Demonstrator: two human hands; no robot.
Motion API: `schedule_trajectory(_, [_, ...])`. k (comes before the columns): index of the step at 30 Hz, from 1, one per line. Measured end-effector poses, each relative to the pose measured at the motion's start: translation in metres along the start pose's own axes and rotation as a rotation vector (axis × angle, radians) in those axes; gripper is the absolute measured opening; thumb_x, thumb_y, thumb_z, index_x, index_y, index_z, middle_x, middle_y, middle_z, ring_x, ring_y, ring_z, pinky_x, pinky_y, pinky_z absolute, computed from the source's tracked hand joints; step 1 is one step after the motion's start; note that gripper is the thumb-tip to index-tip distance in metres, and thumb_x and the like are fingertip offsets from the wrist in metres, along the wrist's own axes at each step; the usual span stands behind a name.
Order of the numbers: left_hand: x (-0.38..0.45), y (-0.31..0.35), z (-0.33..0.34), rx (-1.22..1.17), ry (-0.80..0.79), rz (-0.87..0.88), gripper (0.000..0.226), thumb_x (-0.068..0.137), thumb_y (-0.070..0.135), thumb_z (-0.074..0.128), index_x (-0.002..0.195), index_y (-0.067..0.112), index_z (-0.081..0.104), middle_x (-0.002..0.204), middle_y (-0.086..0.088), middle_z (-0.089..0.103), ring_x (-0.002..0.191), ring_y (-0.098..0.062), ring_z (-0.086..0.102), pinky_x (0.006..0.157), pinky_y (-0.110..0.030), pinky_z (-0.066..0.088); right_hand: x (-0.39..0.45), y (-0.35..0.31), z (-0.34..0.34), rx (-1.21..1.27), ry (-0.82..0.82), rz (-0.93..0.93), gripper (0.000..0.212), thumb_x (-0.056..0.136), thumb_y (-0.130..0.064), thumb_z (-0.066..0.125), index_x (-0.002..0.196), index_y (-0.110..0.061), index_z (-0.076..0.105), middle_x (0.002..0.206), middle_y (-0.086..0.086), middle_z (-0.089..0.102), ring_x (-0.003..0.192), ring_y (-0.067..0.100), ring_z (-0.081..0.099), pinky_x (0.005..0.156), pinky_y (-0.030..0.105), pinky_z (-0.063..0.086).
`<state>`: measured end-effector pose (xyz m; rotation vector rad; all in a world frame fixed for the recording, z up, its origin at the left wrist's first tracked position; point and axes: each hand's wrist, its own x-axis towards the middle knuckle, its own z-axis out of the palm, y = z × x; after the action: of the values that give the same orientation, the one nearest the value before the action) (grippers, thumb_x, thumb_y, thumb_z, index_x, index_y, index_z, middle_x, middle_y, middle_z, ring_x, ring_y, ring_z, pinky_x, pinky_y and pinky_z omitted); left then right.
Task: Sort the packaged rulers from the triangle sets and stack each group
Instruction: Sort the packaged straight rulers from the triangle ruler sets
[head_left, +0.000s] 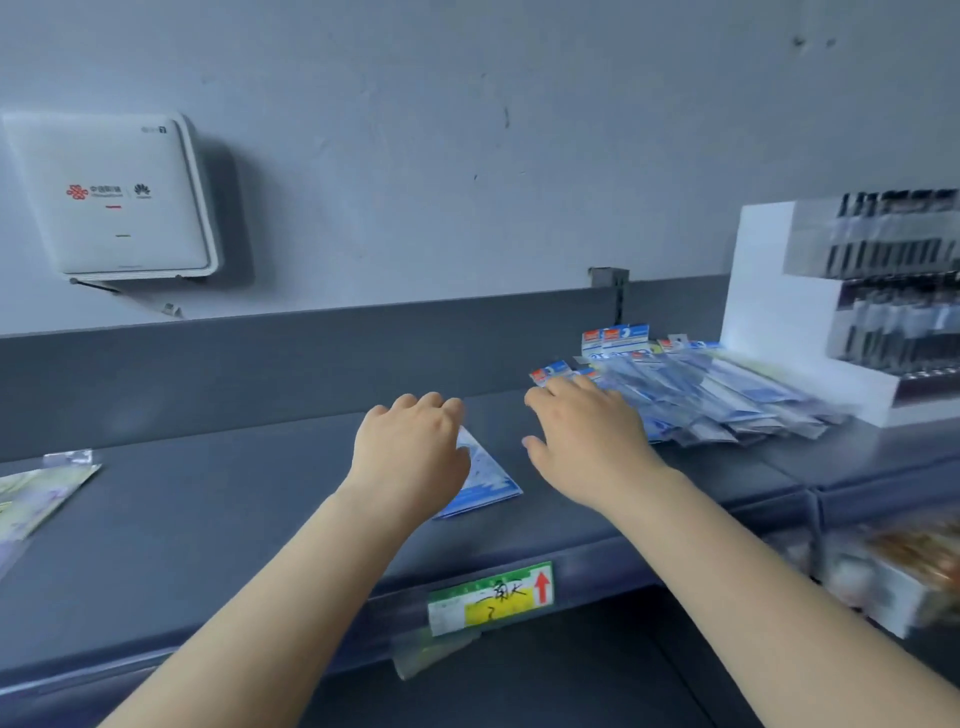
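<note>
Left hand (410, 452), fingers curled down, rests on a blue triangle set packet (485, 480) near the shelf (208, 519) front edge; whether it grips is hidden. Right hand (587, 436) is open, touching the heap of ruler packets (727, 395) toward the shelf's right end. Packets look light, slick, bendy; take them by an edge. Motion blur hides their print.

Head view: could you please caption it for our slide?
Left hand on triangle set; right hand reaching the ruler pile.

Two bare forearms, left hand (410, 457) and right hand (587, 441) ungloved.
</note>
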<state>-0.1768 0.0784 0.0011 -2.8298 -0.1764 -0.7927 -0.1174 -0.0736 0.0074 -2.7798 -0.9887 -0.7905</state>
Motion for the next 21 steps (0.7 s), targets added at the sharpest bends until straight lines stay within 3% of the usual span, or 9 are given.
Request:
schedule_trajectory(10, [0.061, 0.120, 0.022, -0.028, -0.056, 0.047, 0.028, 0.091, 0.033, 0.043, 0.115, 0.021, 0.051, 0.116, 0.003, 0.056, 0.110, -0.022, 0.051, 0.083, -0.029, 0.037, -0.028, 0.153, 0.013, 0.085, -0.062, 0.154, 0.036, 0.092, -0.038, 0.045, 0.124, -0.022, 0.047, 0.125, -0.003, 0.050, 0.118, 0.020, 0.044, 0.089, 0.032, 0.040])
schedule_trajectory(14, [0.084, 0.150, 0.027, -0.052, -0.102, 0.066, 0.035, 0.093, 0.036, 0.043, 0.124, 0.019, 0.047, 0.125, 0.002, 0.054, 0.119, -0.021, 0.048, 0.088, -0.030, 0.037, -0.029, 0.195, 0.019, 0.162, -0.067, 0.206, 0.034, 0.091, -0.039, 0.047, 0.122, -0.024, 0.050, 0.125, -0.005, 0.051, 0.119, 0.017, 0.045, 0.085, 0.029, 0.040])
schedule_trajectory(21, [0.132, 0.185, 0.045, -0.150, -0.179, 0.077, 0.050, 0.096, 0.047, 0.036, 0.140, 0.025, 0.036, 0.139, 0.002, 0.044, 0.130, -0.021, 0.037, 0.100, -0.036, 0.036, -0.005, 0.240, 0.036, 0.216, -0.131, 0.218, 0.045, 0.095, -0.040, 0.041, 0.134, -0.019, 0.044, 0.145, -0.001, 0.040, 0.131, 0.019, 0.037, 0.101, 0.032, 0.037])
